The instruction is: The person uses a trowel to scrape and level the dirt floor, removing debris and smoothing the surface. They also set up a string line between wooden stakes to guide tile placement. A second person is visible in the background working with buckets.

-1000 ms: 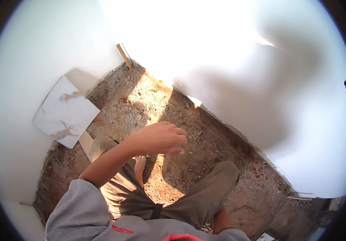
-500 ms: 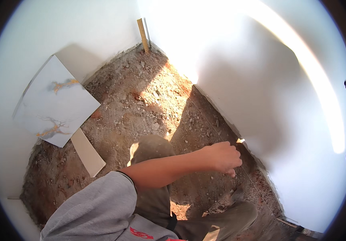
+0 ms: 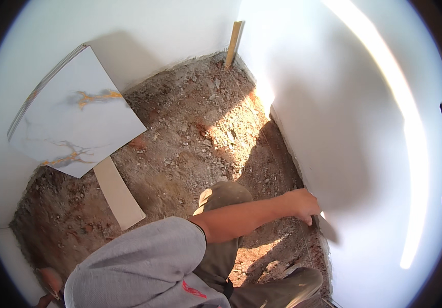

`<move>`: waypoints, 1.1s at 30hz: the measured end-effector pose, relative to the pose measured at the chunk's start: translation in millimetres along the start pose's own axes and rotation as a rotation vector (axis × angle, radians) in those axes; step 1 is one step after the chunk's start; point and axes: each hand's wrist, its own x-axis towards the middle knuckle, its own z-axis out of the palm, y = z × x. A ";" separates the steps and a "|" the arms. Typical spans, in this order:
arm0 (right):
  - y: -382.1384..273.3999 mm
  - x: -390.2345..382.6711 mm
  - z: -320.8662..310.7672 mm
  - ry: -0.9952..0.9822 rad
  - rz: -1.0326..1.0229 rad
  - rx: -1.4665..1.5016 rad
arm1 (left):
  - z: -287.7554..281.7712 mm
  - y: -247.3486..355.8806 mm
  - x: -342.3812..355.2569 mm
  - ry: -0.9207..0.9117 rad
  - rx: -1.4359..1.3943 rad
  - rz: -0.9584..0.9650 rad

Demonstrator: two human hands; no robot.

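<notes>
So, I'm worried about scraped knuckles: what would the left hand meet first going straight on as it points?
The left hand would likely meet the white wall on the right; depth is unclear, and the grey blade-like shape beside the hand may be held.

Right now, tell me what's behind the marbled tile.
Behind the marbled tile, thin layered edges show along its upper left, and white wall beyond; a beige strip emerges below. The rest is covered.
</notes>
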 end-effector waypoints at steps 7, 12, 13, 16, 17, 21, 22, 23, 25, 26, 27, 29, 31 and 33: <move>-51.9 10.1 -21.1 -0.068 -0.160 -0.004 | -9.3 -87.7 -21.8 0.206 -0.029 -0.184; -91.1 28.7 -31.6 -0.100 -0.293 -0.011 | -13.2 -126.6 -60.7 0.105 -0.002 -0.438; -101.2 33.9 -33.9 -0.104 -0.319 -0.013 | -14.1 -130.4 -72.9 0.073 0.019 -0.479; -138.3 54.6 -44.0 -0.105 -0.415 -0.017 | -19.6 -138.4 -118.0 0.000 0.040 -0.613; -153.7 64.0 -48.8 -0.099 -0.453 -0.016 | -24.2 -141.7 -133.5 0.001 0.021 -0.661; -242.1 116.7 -79.8 -0.017 -0.631 0.059 | -59.3 -153.0 -203.4 0.256 0.019 -0.694; -270.5 131.9 -91.5 0.020 -0.674 0.114 | -68.2 -150.7 -224.3 0.397 0.043 -0.645; -302.8 146.2 -102.8 0.065 -0.725 0.209 | -80.5 -145.9 -241.2 0.492 -0.064 -0.708; -363.6 160.6 -128.0 0.103 -0.813 0.402 | -115.0 -129.7 -281.2 0.673 -0.301 -0.750; -394.6 161.8 -140.4 0.095 -0.785 0.462 | -134.0 -116.7 -299.0 0.799 -0.428 -0.658; -424.2 158.5 -152.3 -0.010 -0.922 0.432 | -158.1 -104.9 -313.9 0.861 -0.438 -0.652; -477.6 133.9 -170.3 -0.247 -1.121 0.584 | -206.2 -83.7 -321.6 1.046 -0.552 -0.615; -520.4 94.9 -183.3 -0.531 -1.376 0.771 | -247.6 -62.8 -318.4 1.193 -0.700 -0.630; -556.0 55.8 -194.2 -1.270 -1.511 0.762 | -281.4 -48.8 -304.2 1.263 -0.733 -0.592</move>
